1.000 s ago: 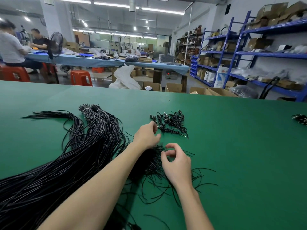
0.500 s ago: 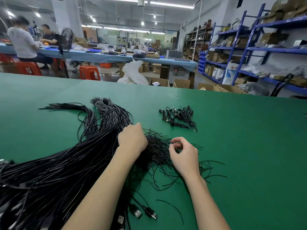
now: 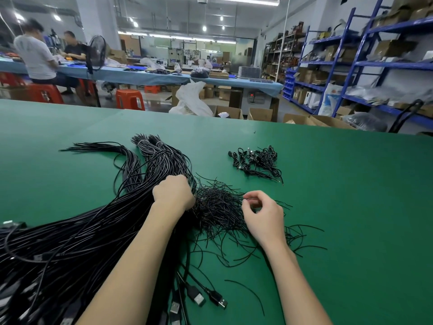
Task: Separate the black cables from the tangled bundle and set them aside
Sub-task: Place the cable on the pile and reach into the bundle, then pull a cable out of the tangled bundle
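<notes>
A thick bundle of long black cables (image 3: 98, 231) fans across the green table (image 3: 351, 207) from the left, and its USB plugs (image 3: 199, 299) lie near the front edge. A tangle of thin black wires (image 3: 218, 207) lies between my hands. My left hand (image 3: 173, 193) grips the bundle where it meets the tangle, fingers curled down into the cables. To the right, my right hand (image 3: 262, 214) has thumb and forefinger pinched at a thin wire on the tangle's edge. A small separate pile of short black cables (image 3: 255, 163) lies farther back.
Loose wire ends (image 3: 302, 238) trail to the right of my right wrist. Beyond the table's far edge are cardboard boxes (image 3: 260, 113), a white bag (image 3: 189, 99), red stools, blue shelving (image 3: 375, 64) and two people at a blue table (image 3: 140, 77).
My left hand has drawn back from near the small pile, moved left and closed on the thick bundle. My right hand has stayed pinched at the tangle.
</notes>
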`<state>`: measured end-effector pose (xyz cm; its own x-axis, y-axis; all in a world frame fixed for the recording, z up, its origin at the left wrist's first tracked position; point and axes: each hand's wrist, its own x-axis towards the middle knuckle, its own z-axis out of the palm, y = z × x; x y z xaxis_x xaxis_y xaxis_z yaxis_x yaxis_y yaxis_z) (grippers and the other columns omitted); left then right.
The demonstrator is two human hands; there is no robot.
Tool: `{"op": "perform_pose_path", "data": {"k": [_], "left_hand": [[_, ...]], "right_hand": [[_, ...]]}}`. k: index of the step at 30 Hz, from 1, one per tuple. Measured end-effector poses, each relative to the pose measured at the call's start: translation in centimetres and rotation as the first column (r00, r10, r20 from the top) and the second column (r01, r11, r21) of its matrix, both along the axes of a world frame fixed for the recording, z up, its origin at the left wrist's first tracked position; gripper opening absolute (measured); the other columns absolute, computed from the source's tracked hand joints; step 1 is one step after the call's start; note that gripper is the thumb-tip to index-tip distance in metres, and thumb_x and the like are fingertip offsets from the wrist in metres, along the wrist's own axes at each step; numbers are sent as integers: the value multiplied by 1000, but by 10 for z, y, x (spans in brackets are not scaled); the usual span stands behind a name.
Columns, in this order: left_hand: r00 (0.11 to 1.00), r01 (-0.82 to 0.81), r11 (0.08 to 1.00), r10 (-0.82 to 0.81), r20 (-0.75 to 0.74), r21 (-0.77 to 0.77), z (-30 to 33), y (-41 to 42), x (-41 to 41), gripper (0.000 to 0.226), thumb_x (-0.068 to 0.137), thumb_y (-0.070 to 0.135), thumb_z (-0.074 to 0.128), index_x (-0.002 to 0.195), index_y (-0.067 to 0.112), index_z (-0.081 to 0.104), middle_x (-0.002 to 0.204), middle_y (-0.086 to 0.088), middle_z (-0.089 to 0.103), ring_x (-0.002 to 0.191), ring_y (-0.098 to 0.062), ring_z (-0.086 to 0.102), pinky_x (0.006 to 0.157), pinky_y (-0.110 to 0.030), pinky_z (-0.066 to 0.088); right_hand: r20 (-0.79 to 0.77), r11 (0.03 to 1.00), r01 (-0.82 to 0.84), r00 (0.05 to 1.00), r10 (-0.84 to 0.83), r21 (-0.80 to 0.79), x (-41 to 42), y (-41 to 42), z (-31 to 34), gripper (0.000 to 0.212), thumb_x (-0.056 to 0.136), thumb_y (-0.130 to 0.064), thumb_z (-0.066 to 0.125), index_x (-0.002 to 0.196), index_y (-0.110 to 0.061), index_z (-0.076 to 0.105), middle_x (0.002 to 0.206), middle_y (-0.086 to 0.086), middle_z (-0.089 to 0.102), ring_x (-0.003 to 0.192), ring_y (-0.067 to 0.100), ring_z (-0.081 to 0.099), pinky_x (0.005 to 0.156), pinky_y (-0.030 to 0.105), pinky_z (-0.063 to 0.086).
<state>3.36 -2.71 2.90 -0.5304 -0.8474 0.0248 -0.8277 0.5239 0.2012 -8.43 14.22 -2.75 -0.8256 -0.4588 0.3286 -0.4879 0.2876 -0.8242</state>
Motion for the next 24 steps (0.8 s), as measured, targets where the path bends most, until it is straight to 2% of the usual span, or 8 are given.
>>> {"op": "perform_pose_path", "data": {"k": [7,9,11,13,15,19,22,24], "left_hand": [[1000,0,998,0,1,63,1,-2,4,32,84,24,62,116,24,67,116,-5,66,107,-28,63,81,-33,43],[997,13,992,-3,-79,128,3,-3,7,25,85,23,61,108,26,69,111,-4,68,103,-26,64,83,-32,47],[965,82,960,-9,-264,268,5,-7,7,11,88,20,62,95,24,70,96,-3,72,89,-21,68,82,-32,56],[864,196,884,51,-502,426,9,-8,4,4,92,15,66,90,14,69,83,-4,71,68,-13,67,65,-29,59],[724,297,788,183,-665,540,13,-6,-1,4,94,9,67,92,6,66,81,-9,67,53,-8,63,52,-20,53],[441,514,539,502,-744,668,17,-1,-10,6,93,0,66,94,0,60,80,-13,61,47,-9,64,48,-16,52],[324,558,531,568,-756,638,19,0,-12,8,91,0,69,94,-1,61,77,-12,62,50,-10,66,51,-17,54],[288,503,632,521,-804,590,18,-3,-10,7,91,2,69,93,-1,63,73,-12,64,51,-10,67,53,-18,55]], "right_hand": [[-18,999,-30,999,31,13,2,-1,2,12,93,-25,65,87,-35,67,86,-19,69,88,0,64,71,20,47],[-16,999,-36,999,36,14,3,-1,4,12,93,-25,65,86,-35,67,86,-19,69,90,-2,63,72,17,45],[-26,999,-37,999,37,-4,6,-2,11,12,93,-25,66,85,-35,67,85,-18,70,88,-4,63,72,13,45],[3,996,-87,996,87,-36,11,-2,22,9,93,-29,67,86,-33,69,80,-17,73,81,-6,65,66,5,43],[136,965,-258,956,261,-42,18,-3,37,10,95,-38,66,91,-31,72,80,-15,76,69,-4,67,60,6,44],[338,807,-583,780,527,88,40,-12,53,20,96,-47,65,102,-28,71,94,-14,79,63,5,64,56,14,42],[469,711,-702,619,630,-29,51,-16,55,10,99,-29,66,96,-20,69,93,-3,80,68,7,65,56,14,46],[527,702,-704,559,640,-108,44,-10,60,12,100,-27,65,92,-19,68,86,-2,77,77,10,71,65,20,56]]}}
